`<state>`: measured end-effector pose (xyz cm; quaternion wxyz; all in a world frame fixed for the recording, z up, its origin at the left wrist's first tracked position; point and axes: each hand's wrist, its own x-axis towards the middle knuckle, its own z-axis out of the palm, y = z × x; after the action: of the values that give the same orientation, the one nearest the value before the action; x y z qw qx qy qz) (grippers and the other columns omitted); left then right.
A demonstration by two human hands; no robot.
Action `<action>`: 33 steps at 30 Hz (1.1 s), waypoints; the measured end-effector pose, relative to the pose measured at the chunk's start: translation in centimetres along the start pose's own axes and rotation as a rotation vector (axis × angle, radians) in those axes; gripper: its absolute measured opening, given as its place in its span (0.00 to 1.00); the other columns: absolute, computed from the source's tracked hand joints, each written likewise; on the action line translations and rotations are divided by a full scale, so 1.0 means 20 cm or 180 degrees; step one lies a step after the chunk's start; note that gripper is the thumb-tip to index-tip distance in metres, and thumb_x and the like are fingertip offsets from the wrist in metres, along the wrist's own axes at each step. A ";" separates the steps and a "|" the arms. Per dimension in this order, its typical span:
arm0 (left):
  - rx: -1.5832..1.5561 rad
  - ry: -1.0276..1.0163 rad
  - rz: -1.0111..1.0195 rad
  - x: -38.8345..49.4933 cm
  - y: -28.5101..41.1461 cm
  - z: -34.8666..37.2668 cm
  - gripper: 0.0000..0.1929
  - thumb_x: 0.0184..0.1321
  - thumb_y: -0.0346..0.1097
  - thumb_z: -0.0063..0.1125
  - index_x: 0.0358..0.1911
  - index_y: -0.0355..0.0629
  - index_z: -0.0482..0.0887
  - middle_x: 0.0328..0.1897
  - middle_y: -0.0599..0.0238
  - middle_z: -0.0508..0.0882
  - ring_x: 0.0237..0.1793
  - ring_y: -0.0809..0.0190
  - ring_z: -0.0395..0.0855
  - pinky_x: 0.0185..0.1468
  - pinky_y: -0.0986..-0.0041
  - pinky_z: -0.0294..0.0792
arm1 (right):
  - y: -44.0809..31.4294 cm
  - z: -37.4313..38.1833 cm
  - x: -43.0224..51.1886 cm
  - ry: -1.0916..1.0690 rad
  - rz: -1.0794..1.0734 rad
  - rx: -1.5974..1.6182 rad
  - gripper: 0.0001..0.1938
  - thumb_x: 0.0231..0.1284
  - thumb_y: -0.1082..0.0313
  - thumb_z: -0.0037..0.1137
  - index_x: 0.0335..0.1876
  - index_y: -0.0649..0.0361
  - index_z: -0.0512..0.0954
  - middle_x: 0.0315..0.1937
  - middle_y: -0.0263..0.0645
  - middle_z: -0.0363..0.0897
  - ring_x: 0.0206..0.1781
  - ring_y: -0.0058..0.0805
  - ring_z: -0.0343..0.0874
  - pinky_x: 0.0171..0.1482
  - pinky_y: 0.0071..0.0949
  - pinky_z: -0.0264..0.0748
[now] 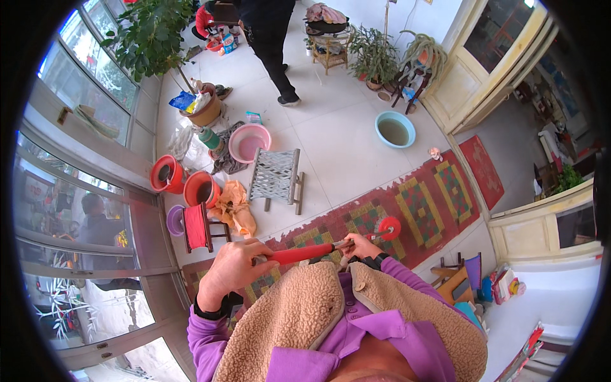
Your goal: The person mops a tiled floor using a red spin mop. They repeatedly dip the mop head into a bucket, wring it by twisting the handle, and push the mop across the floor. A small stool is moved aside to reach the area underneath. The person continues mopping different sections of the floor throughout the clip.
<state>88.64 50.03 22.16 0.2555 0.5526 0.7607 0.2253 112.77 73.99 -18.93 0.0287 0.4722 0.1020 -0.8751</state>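
Observation:
A long-handled mop with a red sleeve (301,253) on its metal shaft runs across in front of my chest. My left hand (235,267) holds the end of this red sleeve between thumb and fingers. Farther down, my right hand (361,247) is closed around the shaft just past the sleeve. The mop's round red head (390,228) is beyond my right hand, over a patterned red carpet runner (419,210). Pale strands at the head are partly hidden by its red disc.
A folding stool (274,175), a small red-seated stool (196,227), red buckets (203,187) and a pink basin (249,143) stand ahead left. A blue basin of murky water (395,130) sits ahead right. One person (269,45) stands farther off; another (204,21) crouches behind. An open door (506,86) is right.

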 end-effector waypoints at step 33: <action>0.0107 -0.0027 0.0029 0.18 0.09 0.06 0.13 0.46 0.39 0.70 0.32 0.40 0.86 0.26 0.58 0.84 0.24 0.58 0.83 0.30 0.71 0.74 | -0.12 -0.03 -0.04 0.0036 0.0071 0.0063 0.10 0.51 0.70 0.48 0.22 0.61 0.61 0.20 0.44 0.66 0.21 0.32 0.65 0.28 0.34 0.66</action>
<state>89.85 54.10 21.91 0.2484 0.5613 0.7607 0.2113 113.44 76.43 -18.16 0.0332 0.4786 0.0882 -0.8730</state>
